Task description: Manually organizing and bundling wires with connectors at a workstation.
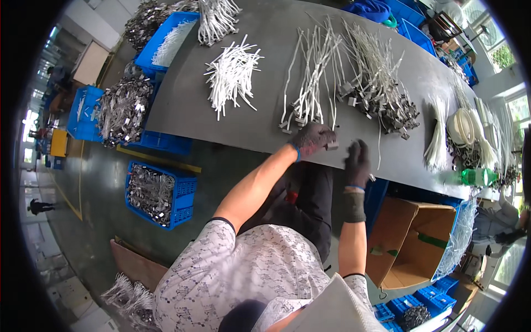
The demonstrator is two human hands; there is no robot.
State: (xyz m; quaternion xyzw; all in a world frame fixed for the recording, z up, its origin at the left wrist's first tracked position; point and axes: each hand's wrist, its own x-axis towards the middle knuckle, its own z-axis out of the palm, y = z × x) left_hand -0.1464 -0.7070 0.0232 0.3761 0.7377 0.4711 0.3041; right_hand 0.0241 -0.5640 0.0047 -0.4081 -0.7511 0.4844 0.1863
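My left hand (313,138), in a dark glove, is at the near edge of the grey table. Its fingers are closed on a small dark grey block (331,146) that sticks out on the right side. Just beyond it lies a loose spread of white wires (314,77) with dark blocks at their near ends. My right hand (358,161), also gloved, hovers to the right with fingers stretched up and apart. A tiny pale bit (371,177) shows beside its palm; what it is I cannot make out. Farther right is a thick heap of wires with dark end blocks (390,102).
White short strips (232,77) are piled on the table's left. Bundled white wires (438,133) and a green bottle (479,177) are at the right. Blue crates (185,193) of parts stand on the floor at left. An open cardboard box (387,227) is below the table's right edge.
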